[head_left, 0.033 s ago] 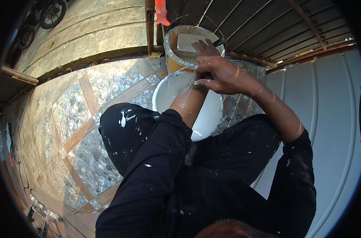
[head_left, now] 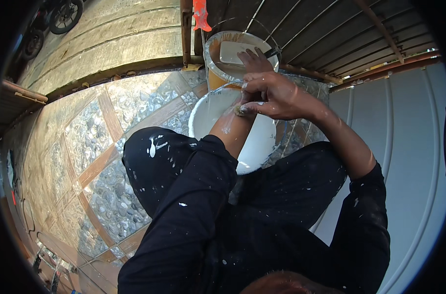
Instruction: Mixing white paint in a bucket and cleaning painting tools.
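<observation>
Pebble-patterned floor tiles (head_left: 93,147) with brown bands catch bright sunlight on the left; a concrete strip (head_left: 115,34) lies beyond them, a pale ribbed panel (head_left: 409,147) stands right, and what may be dark metal bars (head_left: 330,29) run far

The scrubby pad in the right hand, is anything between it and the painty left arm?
No. The right hand presses the small pad straight onto the left wrist, above the white bucket. Nothing visible lies between them.

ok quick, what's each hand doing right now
Left hand: fingers spread open, resting on the rim of the smaller clear plastic paint bucket.
Right hand: closed, pinching a small tan scrap against the left wrist.
</observation>
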`<act>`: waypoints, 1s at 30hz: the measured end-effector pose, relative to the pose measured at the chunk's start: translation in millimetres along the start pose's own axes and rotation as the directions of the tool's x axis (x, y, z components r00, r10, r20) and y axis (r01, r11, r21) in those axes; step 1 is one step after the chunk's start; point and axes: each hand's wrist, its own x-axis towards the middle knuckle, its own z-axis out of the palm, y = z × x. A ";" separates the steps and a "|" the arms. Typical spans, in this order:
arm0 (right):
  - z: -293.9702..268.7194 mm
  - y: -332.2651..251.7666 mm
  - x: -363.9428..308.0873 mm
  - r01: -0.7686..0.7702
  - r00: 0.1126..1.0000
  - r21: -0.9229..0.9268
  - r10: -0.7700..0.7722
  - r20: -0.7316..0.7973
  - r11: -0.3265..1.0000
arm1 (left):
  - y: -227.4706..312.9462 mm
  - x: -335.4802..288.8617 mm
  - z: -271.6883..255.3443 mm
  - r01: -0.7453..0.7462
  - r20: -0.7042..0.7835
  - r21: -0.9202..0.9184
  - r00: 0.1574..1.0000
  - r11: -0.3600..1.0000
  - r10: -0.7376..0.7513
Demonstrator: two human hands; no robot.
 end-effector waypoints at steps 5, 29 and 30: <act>-8.8 -6.1 -6.1 -0.006 0.999 0.038 0.004 0.043 0.999 | -2.4 -3.3 4.8 -0.016 0.019 -0.033 1.000 0.999 0.017; -75.3 196.0 55.7 0.203 0.500 0.709 0.551 -0.668 0.676 | -35.0 90.7 -113.2 0.565 0.542 -0.822 0.743 0.065 0.393; -72.2 209.1 54.8 0.224 0.505 0.701 0.535 -0.678 0.677 | -41.0 93.4 -111.6 0.582 0.568 -0.809 0.744 0.077 0.351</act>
